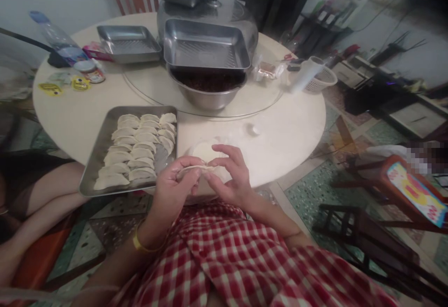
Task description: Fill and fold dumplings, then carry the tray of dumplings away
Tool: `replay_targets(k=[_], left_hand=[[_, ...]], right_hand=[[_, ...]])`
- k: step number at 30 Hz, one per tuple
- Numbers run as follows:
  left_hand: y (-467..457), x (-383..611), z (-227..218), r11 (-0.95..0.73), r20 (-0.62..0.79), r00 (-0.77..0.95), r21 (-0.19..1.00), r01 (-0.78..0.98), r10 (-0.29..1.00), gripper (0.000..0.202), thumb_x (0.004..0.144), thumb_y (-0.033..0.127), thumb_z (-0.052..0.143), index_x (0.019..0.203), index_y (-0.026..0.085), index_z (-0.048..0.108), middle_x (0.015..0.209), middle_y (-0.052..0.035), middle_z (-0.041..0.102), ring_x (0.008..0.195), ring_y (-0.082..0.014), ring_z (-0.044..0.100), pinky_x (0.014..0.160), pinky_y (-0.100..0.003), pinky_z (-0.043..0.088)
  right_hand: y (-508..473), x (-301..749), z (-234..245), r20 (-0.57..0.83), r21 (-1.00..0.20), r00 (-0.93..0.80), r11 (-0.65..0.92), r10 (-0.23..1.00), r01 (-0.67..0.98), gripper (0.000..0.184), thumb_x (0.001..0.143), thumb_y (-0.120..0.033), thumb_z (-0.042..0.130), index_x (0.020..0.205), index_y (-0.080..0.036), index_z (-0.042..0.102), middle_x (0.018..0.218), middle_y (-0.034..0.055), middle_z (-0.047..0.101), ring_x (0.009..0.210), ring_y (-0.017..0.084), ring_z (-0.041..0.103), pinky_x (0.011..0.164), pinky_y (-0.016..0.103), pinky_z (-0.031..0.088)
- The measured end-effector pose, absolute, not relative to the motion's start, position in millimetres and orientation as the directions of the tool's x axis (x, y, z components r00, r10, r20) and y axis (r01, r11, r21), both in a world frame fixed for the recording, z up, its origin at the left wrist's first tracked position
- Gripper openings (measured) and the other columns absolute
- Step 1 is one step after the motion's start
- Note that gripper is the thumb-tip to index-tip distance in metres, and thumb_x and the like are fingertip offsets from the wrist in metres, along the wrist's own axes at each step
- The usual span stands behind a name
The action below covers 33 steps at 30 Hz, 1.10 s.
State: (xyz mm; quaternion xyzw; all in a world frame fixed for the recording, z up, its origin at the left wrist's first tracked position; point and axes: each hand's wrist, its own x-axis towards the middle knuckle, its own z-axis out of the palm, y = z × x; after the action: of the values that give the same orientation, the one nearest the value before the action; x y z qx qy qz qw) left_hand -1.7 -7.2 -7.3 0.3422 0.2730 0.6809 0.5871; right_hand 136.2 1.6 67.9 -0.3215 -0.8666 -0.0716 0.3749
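Between my two hands, just over the table's near edge, is a pale folded dumpling (pixel 191 170). My left hand (pixel 177 176) grips it with thumb and fingers along the edge. With thumb and index finger, my right hand (pixel 229 174) pinches its other end, while the other fingers are raised. Right behind the hands lie round dumpling wrappers (pixel 205 149) on the table. Left of my hands, a metal tray (pixel 128 109) holds rows of folded dumplings (pixel 143 152). The dumpling's underside is hidden by my fingers.
On the glass turntable stands a metal bowl of dark filling (pixel 212 94), with an empty metal tray (pixel 206 45) resting over it. Another tray (pixel 129 43), a plastic bottle (pixel 63 41) and a jar (pixel 90 71) are at the left. A small white piece (pixel 253 130) lies right. Someone's legs (pixel 52 195) are close by at left.
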Motion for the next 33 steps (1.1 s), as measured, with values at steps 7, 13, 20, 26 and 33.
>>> replay_targets(k=[7, 13, 20, 26, 33], left_hand=[[-7.7, 0.7, -5.2, -0.194, 0.186, -0.078, 0.764, -0.615, 0.979, 0.01, 0.076, 0.027, 0.069, 0.079, 0.019, 0.065, 0.084, 0.0004, 0.066, 0.047, -0.0049, 0.048, 0.042, -0.018, 0.04], [-9.5, -0.9, 5.5, -0.093, 0.084, -0.046, 0.731, -0.675, 0.995, 0.019, 0.071, 0.03, 0.072, 0.078, 0.018, 0.058, 0.08, 0.0, 0.066, 0.043, -0.0048, 0.047, 0.037, -0.017, 0.038], [-11.1, 0.1, -3.0, -0.002, 0.14, 0.16, 0.758, -0.652, 0.977, 0.026, 0.081, 0.035, 0.067, 0.099, 0.023, 0.051, 0.08, 0.0034, 0.062, 0.045, -0.0055, 0.049, 0.039, -0.017, 0.041], [-12.3, -1.4, 5.1, 0.061, 0.114, 0.201, 0.711, -0.7, 0.973, 0.033, 0.079, 0.041, 0.068, 0.098, 0.023, 0.048, 0.07, 0.0043, 0.056, 0.052, -0.0111, 0.055, 0.038, -0.019, 0.043], [-9.6, -0.3, 0.1, 0.025, 0.144, 0.186, 0.722, -0.692, 0.972, 0.029, 0.081, 0.047, 0.066, 0.087, 0.021, 0.055, 0.067, 0.0029, 0.055, 0.053, -0.0108, 0.054, 0.041, -0.019, 0.045]], right_hand=[[-0.3, 133.2, 60.8, 0.766, -0.083, -0.487, 0.815, 0.421, 0.574, 0.009, 0.086, -0.017, 0.058, 0.088, -0.024, 0.063, 0.109, 0.0067, 0.067, 0.102, 0.021, 0.062, 0.086, 0.041, 0.051], [6.6, 141.1, 52.0, 0.694, -0.186, -0.489, 0.788, 0.528, 0.587, 0.047, 0.086, -0.042, 0.059, 0.129, -0.025, 0.055, 0.134, 0.0116, 0.057, 0.122, 0.027, 0.055, 0.1, 0.049, 0.047], [15.3, 139.1, 43.7, 0.588, -0.386, -0.54, 0.796, 0.601, 0.466, 0.041, 0.092, -0.035, 0.054, 0.133, -0.028, 0.055, 0.142, 0.0092, 0.053, 0.129, 0.021, 0.051, 0.103, 0.045, 0.047], [14.3, 142.6, 44.7, 0.594, -0.337, -0.52, 0.776, 0.615, 0.533, 0.033, 0.095, -0.029, 0.048, 0.124, -0.028, 0.062, 0.139, 0.0073, 0.057, 0.124, 0.022, 0.055, 0.102, 0.048, 0.047], [13.5, 140.9, 41.3, 0.556, -0.408, -0.546, 0.778, 0.627, 0.478, 0.045, 0.091, -0.04, 0.055, 0.134, -0.027, 0.054, 0.14, 0.0092, 0.056, 0.13, 0.022, 0.052, 0.104, 0.046, 0.047]])
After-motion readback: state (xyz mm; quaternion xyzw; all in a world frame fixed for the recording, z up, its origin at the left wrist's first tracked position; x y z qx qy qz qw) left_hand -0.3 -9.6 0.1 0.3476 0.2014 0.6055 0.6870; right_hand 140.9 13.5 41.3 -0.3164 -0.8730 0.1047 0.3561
